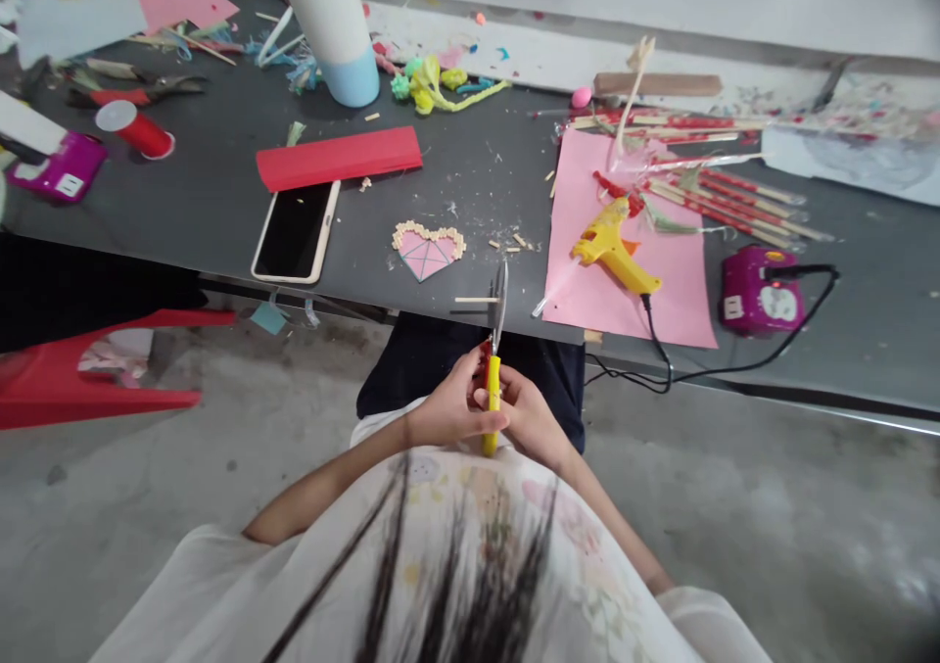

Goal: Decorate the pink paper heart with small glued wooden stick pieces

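Just in front of the table edge, my left hand and my right hand are both closed around the handles of a pair of scissors. The handles are yellow and red, and the blades point away over the table. A thin wooden stick meets the blades from the left. Beyond it lies a pink paper heart with drawn lines, its upper edge covered with short pieces of stick. Several cut stick pieces are scattered right of the heart. Some fingers are hidden behind the handles.
A yellow glue gun lies on pink paper, its cord running to a purple box. Red-marked sticks lie behind. To the left are a phone, folded red paper, a bottle and a red spool.
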Demonstrator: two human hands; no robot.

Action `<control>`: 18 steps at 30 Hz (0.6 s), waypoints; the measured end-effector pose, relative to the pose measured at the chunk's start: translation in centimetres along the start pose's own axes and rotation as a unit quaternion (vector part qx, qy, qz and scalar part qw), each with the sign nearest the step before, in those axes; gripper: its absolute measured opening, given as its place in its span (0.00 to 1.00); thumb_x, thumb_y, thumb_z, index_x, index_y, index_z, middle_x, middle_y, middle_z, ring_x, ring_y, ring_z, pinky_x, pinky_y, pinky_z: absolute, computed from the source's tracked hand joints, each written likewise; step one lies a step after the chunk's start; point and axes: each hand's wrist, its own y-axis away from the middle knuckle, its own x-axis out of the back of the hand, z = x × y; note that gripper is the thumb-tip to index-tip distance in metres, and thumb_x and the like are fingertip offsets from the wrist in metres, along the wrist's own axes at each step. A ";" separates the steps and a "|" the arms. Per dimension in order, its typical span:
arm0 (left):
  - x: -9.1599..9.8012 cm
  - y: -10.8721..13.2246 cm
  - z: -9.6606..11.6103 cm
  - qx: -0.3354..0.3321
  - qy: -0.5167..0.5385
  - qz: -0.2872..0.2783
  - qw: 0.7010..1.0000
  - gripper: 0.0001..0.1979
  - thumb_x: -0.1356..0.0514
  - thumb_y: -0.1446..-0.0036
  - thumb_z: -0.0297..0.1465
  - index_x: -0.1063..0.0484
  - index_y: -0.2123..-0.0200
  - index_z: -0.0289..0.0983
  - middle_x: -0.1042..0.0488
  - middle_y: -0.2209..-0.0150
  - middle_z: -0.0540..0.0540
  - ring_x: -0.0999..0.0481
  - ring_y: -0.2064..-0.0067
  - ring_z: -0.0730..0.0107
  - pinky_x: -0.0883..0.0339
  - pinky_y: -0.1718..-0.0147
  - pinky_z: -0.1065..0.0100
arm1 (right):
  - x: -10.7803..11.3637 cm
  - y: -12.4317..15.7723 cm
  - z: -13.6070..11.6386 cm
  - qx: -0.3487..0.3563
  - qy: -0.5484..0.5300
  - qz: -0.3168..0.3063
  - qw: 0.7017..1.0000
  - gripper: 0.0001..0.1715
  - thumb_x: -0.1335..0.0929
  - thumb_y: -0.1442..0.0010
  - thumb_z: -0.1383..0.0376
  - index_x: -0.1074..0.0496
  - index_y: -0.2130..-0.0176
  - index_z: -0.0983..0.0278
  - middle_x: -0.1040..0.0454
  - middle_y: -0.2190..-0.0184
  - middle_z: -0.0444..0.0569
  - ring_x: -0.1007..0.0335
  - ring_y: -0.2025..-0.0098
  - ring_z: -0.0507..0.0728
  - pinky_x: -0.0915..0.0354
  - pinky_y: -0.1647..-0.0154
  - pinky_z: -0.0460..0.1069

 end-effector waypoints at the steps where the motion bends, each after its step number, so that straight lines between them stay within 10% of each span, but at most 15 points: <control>1: 0.0 -0.1 0.0 0.003 0.000 0.001 1.000 0.60 0.30 0.65 0.57 0.50 0.35 0.36 0.43 0.37 0.29 0.31 0.41 0.45 0.31 0.45 0.52 | 0.1 -0.1 0.0 -0.004 0.002 -0.005 1.000 0.22 0.21 0.55 0.58 0.27 0.62 0.62 0.21 0.65 0.46 0.24 0.64 0.54 0.28 0.58 0.51; 6: 0.5 -0.3 -0.5 0.001 -0.047 0.008 0.999 0.59 0.30 0.66 0.58 0.47 0.35 0.38 0.39 0.39 0.33 0.38 0.36 0.44 0.43 0.36 0.47 | 0.5 -0.6 -0.1 -0.006 0.011 -0.022 1.000 0.22 0.21 0.55 0.57 0.26 0.62 0.63 0.22 0.69 0.44 0.25 0.67 0.53 0.30 0.66 0.47; 12: 0.8 -0.2 0.0 -0.010 -0.024 -0.043 0.999 0.52 0.31 0.59 0.53 0.46 0.35 0.40 0.29 0.49 0.38 0.28 0.44 0.51 0.31 0.45 0.53 | 0.4 -0.7 -0.4 0.002 0.027 -0.023 0.999 0.19 0.21 0.55 0.58 0.27 0.66 0.63 0.23 0.71 0.43 0.27 0.70 0.51 0.32 0.69 0.46; 18: 0.6 -0.3 -0.5 -0.011 -0.019 -0.026 0.999 0.57 0.28 0.62 0.51 0.51 0.33 0.39 0.41 0.36 0.32 0.36 0.36 0.45 0.40 0.37 0.48 | 0.3 -0.6 -0.3 0.009 0.027 -0.013 1.000 0.19 0.21 0.56 0.59 0.27 0.66 0.62 0.25 0.72 0.42 0.29 0.71 0.52 0.31 0.67 0.48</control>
